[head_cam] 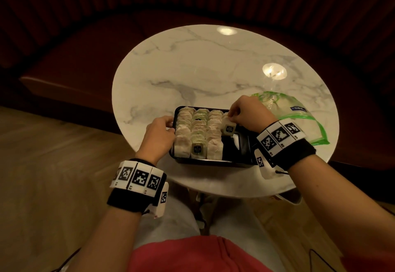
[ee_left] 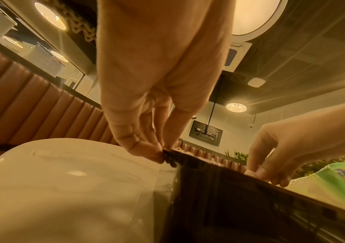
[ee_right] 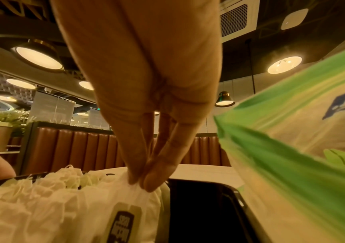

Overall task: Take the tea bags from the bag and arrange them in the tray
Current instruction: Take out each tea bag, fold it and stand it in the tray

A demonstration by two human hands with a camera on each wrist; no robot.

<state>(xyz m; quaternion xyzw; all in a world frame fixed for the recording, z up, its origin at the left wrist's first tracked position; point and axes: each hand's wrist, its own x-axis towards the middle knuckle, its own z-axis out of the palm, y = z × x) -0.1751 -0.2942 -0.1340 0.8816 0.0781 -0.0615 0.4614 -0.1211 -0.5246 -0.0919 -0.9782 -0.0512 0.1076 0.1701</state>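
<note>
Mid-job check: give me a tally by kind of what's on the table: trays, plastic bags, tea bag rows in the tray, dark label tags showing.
tray: 1
plastic bag: 1
tea bag rows: 4, the fourth just begun
dark label tags: 2, one on the tea bag in the right hand
Total: 8. Single tea bags are too packed to count.

- Left wrist band (head_cam: 136, 188): black, topped with white square-coded marker tiles.
- Right wrist band (head_cam: 285, 141): identical.
- Red top (head_cam: 192, 254), pale trousers (head_cam: 171, 224) below bands.
</note>
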